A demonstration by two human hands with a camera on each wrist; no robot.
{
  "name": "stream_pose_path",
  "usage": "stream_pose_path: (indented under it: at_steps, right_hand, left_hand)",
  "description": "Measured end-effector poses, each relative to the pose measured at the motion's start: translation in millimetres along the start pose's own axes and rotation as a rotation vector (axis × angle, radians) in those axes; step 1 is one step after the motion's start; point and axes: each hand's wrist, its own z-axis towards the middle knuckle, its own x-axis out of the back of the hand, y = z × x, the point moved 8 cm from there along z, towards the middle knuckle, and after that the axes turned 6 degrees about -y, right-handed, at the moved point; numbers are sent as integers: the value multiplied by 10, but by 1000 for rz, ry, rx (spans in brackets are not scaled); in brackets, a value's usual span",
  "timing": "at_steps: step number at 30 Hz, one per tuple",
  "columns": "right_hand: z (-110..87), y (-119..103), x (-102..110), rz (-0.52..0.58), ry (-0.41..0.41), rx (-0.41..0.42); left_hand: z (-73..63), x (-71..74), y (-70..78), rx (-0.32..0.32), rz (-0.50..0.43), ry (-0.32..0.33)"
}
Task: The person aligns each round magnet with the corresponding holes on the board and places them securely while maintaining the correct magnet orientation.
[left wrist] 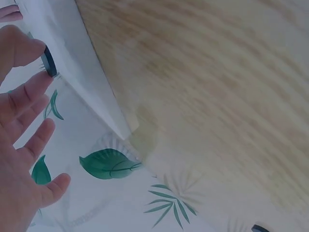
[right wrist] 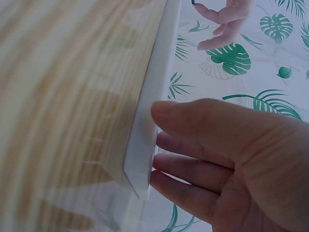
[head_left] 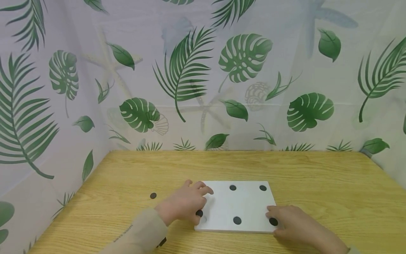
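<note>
A white rectangular board (head_left: 241,204) lies flat on the wooden table, with several black round discs on its top face. My left hand (head_left: 185,201), over the board's left end, pinches another small black disc (left wrist: 49,61) between thumb and fingertip. The other left fingers are spread. At the board's near right corner, my right hand (head_left: 293,222) holds the edge. Its thumb (right wrist: 166,110) presses one side, and its fingers touch the board round the corner. A corner disc (head_left: 273,221) sits right beside the right hand.
One loose black disc (head_left: 153,195) lies on the wooden table (head_left: 127,176), left of the board. A small dark object (head_left: 161,242) is partly hidden by the left sleeve. A leaf-printed white cloth (head_left: 203,88) hangs behind the table and at its sides.
</note>
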Motion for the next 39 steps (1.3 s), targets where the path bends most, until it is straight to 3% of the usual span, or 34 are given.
stream_pose_path:
  at_steps: [16,39]
  right_hand:
    - [-5,17,-22,20,-16,-37]
    - [-9,-4,0,7,1,18]
  left_hand:
    - [30,-101,135,-53,-75,-54]
    - [24,-87,123,-25,-82,-60]
